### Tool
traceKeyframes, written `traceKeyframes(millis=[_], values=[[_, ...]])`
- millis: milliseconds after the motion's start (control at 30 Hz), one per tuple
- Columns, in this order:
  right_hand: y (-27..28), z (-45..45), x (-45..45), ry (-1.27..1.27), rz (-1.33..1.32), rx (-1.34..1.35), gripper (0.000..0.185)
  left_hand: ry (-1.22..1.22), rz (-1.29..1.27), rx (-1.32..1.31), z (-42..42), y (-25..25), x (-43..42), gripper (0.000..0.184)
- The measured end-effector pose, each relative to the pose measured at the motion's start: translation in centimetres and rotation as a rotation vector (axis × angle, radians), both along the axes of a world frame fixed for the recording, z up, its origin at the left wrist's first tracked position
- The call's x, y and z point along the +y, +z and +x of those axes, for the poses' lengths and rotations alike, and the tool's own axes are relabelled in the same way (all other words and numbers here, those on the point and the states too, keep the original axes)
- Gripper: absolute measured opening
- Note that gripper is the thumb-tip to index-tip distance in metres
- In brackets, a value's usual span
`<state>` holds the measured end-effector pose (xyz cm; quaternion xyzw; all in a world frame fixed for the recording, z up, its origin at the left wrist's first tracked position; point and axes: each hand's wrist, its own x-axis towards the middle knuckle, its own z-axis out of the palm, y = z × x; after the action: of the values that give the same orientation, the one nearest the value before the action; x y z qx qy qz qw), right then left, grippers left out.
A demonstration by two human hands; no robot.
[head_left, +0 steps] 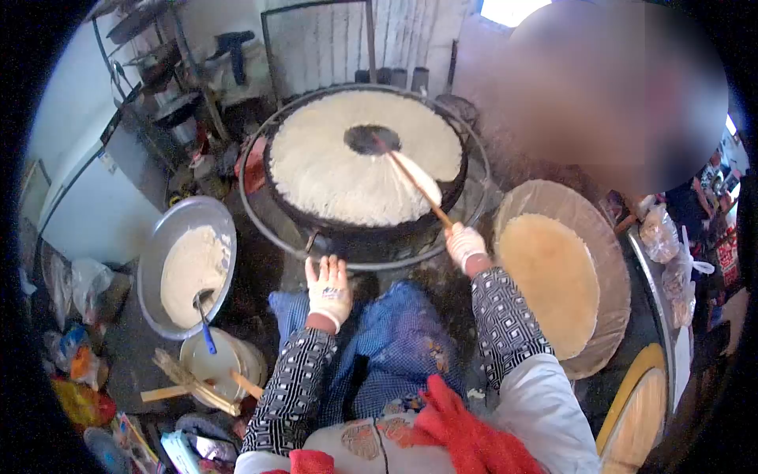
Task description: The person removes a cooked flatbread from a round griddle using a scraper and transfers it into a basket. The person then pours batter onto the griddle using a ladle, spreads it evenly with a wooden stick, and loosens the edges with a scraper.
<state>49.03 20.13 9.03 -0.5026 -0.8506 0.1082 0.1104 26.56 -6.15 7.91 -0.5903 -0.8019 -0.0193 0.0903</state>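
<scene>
In my right hand [466,245], gloved with bare fingertips, is the brown handle of a wooden spreader [421,191]. Its tip reaches the dark hole in the middle of the round griddle [292,208], and a pale batter-coated blade lies along its side. Pale batter [332,142] covers most of the griddle. My left hand [329,291], also gloved, is held flat with its fingers apart, near the front of the metal ring [268,245] around the griddle. Nothing is in it.
To the left stand a metal basin [150,268] of batter with a blue-handled ladle [207,335] and a bucket [253,363] with wooden sticks. On the right, a lined basket [612,276] holds a round flatbread [549,276]. A wooden board [638,419] leans at the lower right.
</scene>
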Motion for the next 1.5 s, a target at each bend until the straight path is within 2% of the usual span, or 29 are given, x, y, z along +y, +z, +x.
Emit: traceKeyframes(millis=[33,67,100,133,167,200,300,367,433,500,533,633,700,767,833,900,967,1000,1100,1167,1233,1400,1500], values=[[2.0,-0.5,-1.5,-0.003,0.003,-0.055,0.033,-0.009,0.037,0.033,-0.6,-0.8,0.1,0.056],[-0.3,-0.3,-1.2,0.113,0.131,-0.088,0.034,0.002,0.061,-0.090,-0.6,0.5,0.1,0.060],[0.1,0.1,-2.7,0.191,0.201,-0.065,0.034,-0.001,0.090,-0.054,-1.0,-0.3,0.0,0.063],[0.9,-0.4,-4.1,0.266,0.026,-0.130,0.036,0.012,0.102,-0.037,-1.8,-1.8,0.1,0.063],[1.6,0.2,-5.1,0.381,-0.044,-0.159,0.038,0.027,0.094,-0.057,-1.6,-1.1,0.1,0.060],[0.0,-0.1,-4.6,0.226,-0.119,-0.195,0.037,0.044,0.098,-0.058,-1.4,-0.6,-0.1,0.058],[0.9,0.8,-0.6,-0.019,-0.144,-0.109,0.037,0.061,0.126,-0.070,-2.6,-0.3,0.1,0.054],[1.7,1.0,-0.7,0.036,-0.013,-0.045,0.037,0.091,0.075,-0.045,-2.4,1.7,-0.5,0.053],[3.2,0.9,-2.5,0.083,-0.062,-0.093,0.038,0.123,0.031,-0.027,-2.5,1.5,-0.5,0.054],[0.2,1.7,-2.5,0.188,-0.083,-0.146,0.039,0.178,0.043,-0.008,-2.6,0.4,-0.3,0.052],[-1.0,2.0,-2.1,0.131,-0.091,-0.139,0.040,0.206,0.039,-0.023,-3.3,-0.4,-0.2,0.051],[0.3,2.3,-0.4,0.020,-0.051,-0.114,0.040,0.235,0.112,0.031,-3.9,-0.6,-0.2,0.047],[1.5,1.7,-2.2,0.113,0.024,-0.039,0.035,0.227,0.001,0.059,-2.2,2.1,0.4,0.045],[3.2,0.5,-4.8,0.164,-0.083,-0.131,0.034,0.086,0.115,-0.039,-0.3,2.3,1.9,0.043],[-0.2,0.4,-4.4,0.183,-0.155,-0.187,0.035,-0.028,0.069,-0.144,2.2,0.9,3.0,0.051],[-1.0,0.8,-1.8,0.035,-0.149,-0.134,0.039,-0.034,0.005,-0.084,3.6,-1.2,3.1,0.057],[0.2,0.5,-1.4,0.037,-0.060,-0.100,0.039,-0.049,-0.005,-0.021,3.1,-0.8,2.6,0.052],[1.4,-0.1,-1.6,0.028,-0.123,-0.132,0.038,-0.035,-0.052,-0.026,2.6,-0.1,2.5,0.048],[1.8,0.0,-4.3,0.143,-0.043,-0.121,0.037,-0.013,-0.028,-0.021,1.2,-0.4,2.4,0.041],[3.4,1.6,-7.7,0.200,-0.061,-0.120,0.035,0.030,-0.019,0.055,0.0,-2.0,2.5,0.038],[5.2,4.3,-10.5,0.241,-0.122,-0.127,0.034,0.071,-0.033,-0.025,-0.1,0.1,1.8,0.040],[2.5,13.8,-12.3,0.193,-0.117,-0.214,0.032,0.124,0.127,0.065,-2.6,-2.3,0.8,0.064],[-0.2,17.4,-12.3,0.193,-0.079,-0.244,0.031,0.067,0.118,-0.069,-0.2,-0.7,0.5,0.053]])
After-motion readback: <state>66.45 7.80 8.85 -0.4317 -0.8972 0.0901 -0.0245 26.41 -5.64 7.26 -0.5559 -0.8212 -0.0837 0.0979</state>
